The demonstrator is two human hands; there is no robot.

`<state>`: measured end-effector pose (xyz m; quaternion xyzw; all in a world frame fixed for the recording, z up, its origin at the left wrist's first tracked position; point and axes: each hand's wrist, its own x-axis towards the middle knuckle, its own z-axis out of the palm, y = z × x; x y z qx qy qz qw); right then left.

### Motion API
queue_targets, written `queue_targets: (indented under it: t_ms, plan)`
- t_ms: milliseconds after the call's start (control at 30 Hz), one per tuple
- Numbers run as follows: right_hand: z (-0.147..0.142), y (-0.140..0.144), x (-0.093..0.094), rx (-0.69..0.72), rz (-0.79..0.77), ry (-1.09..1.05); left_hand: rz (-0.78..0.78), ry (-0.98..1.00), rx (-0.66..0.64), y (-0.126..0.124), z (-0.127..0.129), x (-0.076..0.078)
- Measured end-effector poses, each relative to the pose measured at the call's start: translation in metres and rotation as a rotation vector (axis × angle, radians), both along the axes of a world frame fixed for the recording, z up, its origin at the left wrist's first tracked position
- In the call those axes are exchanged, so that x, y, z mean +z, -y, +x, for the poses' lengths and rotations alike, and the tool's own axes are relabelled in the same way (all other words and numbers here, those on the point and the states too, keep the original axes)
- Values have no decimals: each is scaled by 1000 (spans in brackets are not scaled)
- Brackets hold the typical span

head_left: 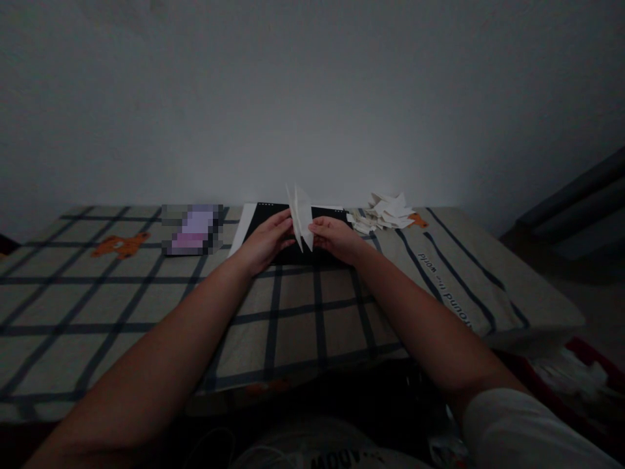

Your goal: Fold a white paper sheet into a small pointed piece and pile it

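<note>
Both arms outstretched fwd, 2 hands, left (pixel 266 240) & right (pixel 336 238), close together, fingers pinched, thumbs up top.

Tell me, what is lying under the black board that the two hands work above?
Under the black board a white sheet sticks out at its left edge, on the checked cloth. How far the sheet reaches beneath is covered.

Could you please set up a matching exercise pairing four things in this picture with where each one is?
Things:
1. folded white paper
2. pile of paper pieces
3. black mat
4. orange bear print

Places:
A. on the checked cloth, far left
B. between both hands
C. right of the hands, near the wall
D. flat under the hands

Pairs: 1-B, 2-C, 3-D, 4-A
</note>
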<state>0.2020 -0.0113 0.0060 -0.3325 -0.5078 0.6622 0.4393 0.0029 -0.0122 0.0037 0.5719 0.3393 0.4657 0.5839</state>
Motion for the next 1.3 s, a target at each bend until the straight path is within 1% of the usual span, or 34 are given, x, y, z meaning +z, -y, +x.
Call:
queue_targets:
  t_ms: [100,267,400,467,633,767,933,967,1033,1133,1200,1300]
  plan:
    - [1,-3,-3,-50,24,42,-7,13,70,-4,-1,-2]
    - [-1,-5,-4,-121,119,221,-73,25,160,-3,0,-3]
    - [-2,-2,-4,-101,192,273,-45,-46,271,-2,0,-5]
    - [-1,-1,-4,-90,204,294,-11,-88,299,-2,0,-5]
    - [-1,-2,-7,-100,201,351,28,-137,228,0,1,-3]
    - [-1,-3,-6,-100,221,350,12,-141,177,3,2,-1]
    - [2,-2,-1,-210,292,306,-21,-237,106,6,1,2]
    - [2,-2,0,-232,284,321,-21,-260,116,6,1,3]
    - [4,-2,1,-268,249,368,-15,-305,179,5,0,5]
    - [5,-1,3,-281,209,445,16,-377,260,4,-2,6]
    - [6,-1,3,-284,224,489,42,-404,264,3,-4,5]
    - [10,-3,2,-304,293,551,86,-435,249,1,-5,2]
